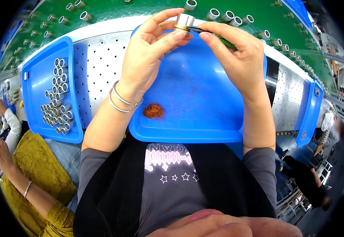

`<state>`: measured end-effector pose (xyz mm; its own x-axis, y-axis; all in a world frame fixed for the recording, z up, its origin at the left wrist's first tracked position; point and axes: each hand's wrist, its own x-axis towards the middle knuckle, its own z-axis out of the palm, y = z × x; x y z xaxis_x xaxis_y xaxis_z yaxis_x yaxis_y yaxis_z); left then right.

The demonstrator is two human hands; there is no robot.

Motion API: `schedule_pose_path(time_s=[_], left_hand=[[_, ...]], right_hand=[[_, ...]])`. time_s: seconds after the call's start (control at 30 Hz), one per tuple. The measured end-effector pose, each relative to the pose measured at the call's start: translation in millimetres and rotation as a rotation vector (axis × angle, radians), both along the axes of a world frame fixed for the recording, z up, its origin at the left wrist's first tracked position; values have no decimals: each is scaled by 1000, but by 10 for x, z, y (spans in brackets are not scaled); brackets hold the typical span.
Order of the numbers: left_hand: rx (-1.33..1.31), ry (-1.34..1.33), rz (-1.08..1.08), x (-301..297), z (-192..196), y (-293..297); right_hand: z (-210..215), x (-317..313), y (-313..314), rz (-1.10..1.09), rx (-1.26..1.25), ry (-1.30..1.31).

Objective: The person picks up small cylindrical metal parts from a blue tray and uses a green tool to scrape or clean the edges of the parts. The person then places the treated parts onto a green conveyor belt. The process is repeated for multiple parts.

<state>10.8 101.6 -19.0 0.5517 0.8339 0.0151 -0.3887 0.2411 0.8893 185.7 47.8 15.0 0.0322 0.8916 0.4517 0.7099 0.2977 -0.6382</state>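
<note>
Above the far part of a blue tray (pixel 195 85), my left hand (pixel 146 53) pinches a short, shiny metal sleeve (pixel 185 19) between thumb and fingers. A thin yellowish band runs round the sleeve's lower part. My right hand (pixel 239 53) is closed on a slim pair of tweezers (pixel 226 42) with green handles and dark tips. Those tips meet the sleeve's side at the band. In the tray's near left part lies a reddish-brown tangle of fine wire (pixel 153 111), with thin loose strands scattered to its right.
A green conveyor surface (pixel 113 10) carrying many similar sleeves curves along the far side. To the left, another blue tray (pixel 34 94) holds several standing sleeves. Perforated metal plate (pixel 103 59) lies between the trays. A co-worker's arm (pixel 18 177) is at far left; a third tray (pixel 307 118) is at right.
</note>
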Motion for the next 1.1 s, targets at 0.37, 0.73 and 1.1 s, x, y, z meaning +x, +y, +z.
schedule_pose_path(time_s=[0.37,0.73,1.1], left_hand=[[-5,2,1,-10,8,-5],[3,61,-14,9,13,-9],[-114,-28,-76,-10,-34,18]], right_hand=[[-40,-2,9,6,-8,76],[-113,-60,63,92,-41,115],[-186,-50,114,121,81,372]])
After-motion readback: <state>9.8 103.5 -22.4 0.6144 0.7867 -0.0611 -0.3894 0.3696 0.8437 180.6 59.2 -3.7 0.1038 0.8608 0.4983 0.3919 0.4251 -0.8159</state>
